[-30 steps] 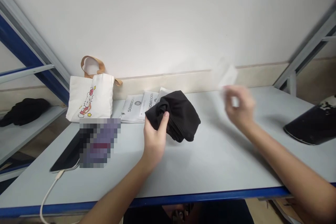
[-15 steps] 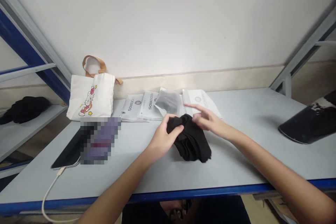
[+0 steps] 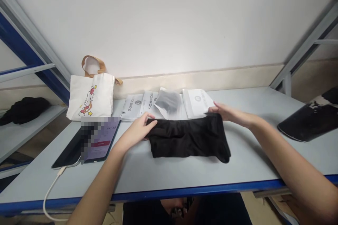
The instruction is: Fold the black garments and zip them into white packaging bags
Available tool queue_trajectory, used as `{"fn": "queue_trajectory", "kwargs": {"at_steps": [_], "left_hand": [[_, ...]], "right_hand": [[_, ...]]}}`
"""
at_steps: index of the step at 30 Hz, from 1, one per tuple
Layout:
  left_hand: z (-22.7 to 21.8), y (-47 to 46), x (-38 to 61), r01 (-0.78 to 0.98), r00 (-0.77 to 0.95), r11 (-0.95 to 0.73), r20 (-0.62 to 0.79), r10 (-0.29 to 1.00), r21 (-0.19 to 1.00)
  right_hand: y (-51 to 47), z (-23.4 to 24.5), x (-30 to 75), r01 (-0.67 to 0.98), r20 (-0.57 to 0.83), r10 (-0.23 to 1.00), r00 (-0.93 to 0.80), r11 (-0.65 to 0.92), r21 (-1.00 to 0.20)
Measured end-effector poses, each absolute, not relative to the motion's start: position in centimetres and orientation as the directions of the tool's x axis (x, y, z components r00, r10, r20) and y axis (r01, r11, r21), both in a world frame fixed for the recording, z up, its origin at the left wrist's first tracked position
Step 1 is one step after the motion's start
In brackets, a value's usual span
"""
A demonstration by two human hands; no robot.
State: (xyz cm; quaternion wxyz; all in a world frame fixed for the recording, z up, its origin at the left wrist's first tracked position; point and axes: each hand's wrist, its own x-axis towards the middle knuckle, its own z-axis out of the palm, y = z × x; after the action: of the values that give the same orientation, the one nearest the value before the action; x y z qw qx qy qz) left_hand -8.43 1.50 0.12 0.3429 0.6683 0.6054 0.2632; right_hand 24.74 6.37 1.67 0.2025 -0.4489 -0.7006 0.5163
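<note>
on the middle of the bench (image 3: 250, 163), nearer its blue front edge, a black fabric garment (image 3: 187, 139) lay flat and smoothed out, its long axis running left to right, parallel to that edge. its right end narrowed to a drooping corner pointing toward the front edge. the left hand (image 3: 136, 130) was curled over the garment's left end, pinching the cloth between fingers and thumb. the right hand (image 3: 229, 114) was open, fingers stretched out, their tips at the far edge near the right end, with no clear grip. behind the garment lay white printed packets (image 3: 196, 103) and a translucent grey pouch (image 3: 168, 100). a canvas tote bag (image 3: 91, 98) stood at the far left.
</note>
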Motion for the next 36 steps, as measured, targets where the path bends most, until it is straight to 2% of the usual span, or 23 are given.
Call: {"fn": "queue_trajectory", "kwargs": {"at_steps": [3,5,7,9,11,13,18,20,22,24,25,27,30,33,36], "left_hand": [[-0.5,0.9,-8.9,0.817,0.159,-0.239,0.194,0.968,0.525],[-0.5,0.3,-8.7,0.808,0.254,-0.368,0.292,0.922,0.460],[-0.5,-0.1,-8.7,0.741,0.386,-0.456,0.244,0.890,0.493],[-0.5,-0.3,-8.9,0.687,0.487,-0.474,0.135,0.863,0.551],[-0.7,-0.3,-9.2,0.675,0.506,-0.449,0.077,0.859,0.586],[-0.8,-0.2,-9.4,0.673,0.466,-0.421,0.093,0.880,0.608],[-0.2,0.2,-9.7,0.628,0.427,-0.367,0.091,0.900,0.686],[0.0,0.5,-9.8,0.626,0.400,-0.335,0.079,0.913,0.704],[-0.1,0.9,-9.9,0.662,0.326,-0.320,0.124,0.937,0.678],[-0.3,1.0,-9.8,0.754,0.214,-0.328,0.260,0.942,0.568],[-0.4,1.0,-9.6,0.801,0.179,-0.339,0.344,0.922,0.493],[-0.4,0.6,-9.0,0.849,0.197,-0.390,0.472,0.859,0.356],[-0.7,-0.3,-7.5,0.789,0.377,-0.544,0.475,0.795,0.284],[-1.5,-1.0,-5.9,0.735,0.500,-0.620,0.398,0.769,0.275],[-2.1,-1.0,-5.1,0.735,0.474,-0.589,0.367,0.800,0.335]], "right_hand": [[6.1,0.9,24.2,0.676,-0.100,0.899,-0.427,0.244,-0.695],[5.6,0.5,24.0,0.714,-0.032,0.885,-0.465,0.354,-0.604],[5.1,0.3,24.3,0.689,-0.034,0.822,-0.569,0.453,-0.566],[4.7,0.3,24.8,0.670,-0.080,0.760,-0.645,0.512,-0.538],[4.4,0.2,25.1,0.692,-0.119,0.753,-0.647,0.515,-0.506],[4.4,0.2,25.1,0.727,-0.117,0.789,-0.603,0.484,-0.486],[4.6,1.0,24.3,0.713,0.066,0.882,-0.467,0.419,-0.562],[4.9,1.3,24.2,0.726,0.153,0.929,-0.336,0.360,-0.586],[5.1,1.4,24.1,0.776,0.298,0.945,-0.138,0.290,-0.560],[5.1,1.4,23.7,0.793,0.457,0.890,-0.003,0.281,-0.541],[5.0,1.4,23.4,0.775,0.501,0.866,0.001,0.316,-0.548],[4.4,1.3,22.4,0.690,0.479,0.871,-0.109,0.413,-0.595],[3.3,0.6,20.3,0.569,0.315,0.852,-0.417,0.516,-0.641],[2.7,-0.8,18.7,0.583,0.256,0.772,-0.582,0.616,-0.530],[2.7,-1.8,18.4,0.678,0.138,0.787,-0.602,0.594,-0.433]]}}
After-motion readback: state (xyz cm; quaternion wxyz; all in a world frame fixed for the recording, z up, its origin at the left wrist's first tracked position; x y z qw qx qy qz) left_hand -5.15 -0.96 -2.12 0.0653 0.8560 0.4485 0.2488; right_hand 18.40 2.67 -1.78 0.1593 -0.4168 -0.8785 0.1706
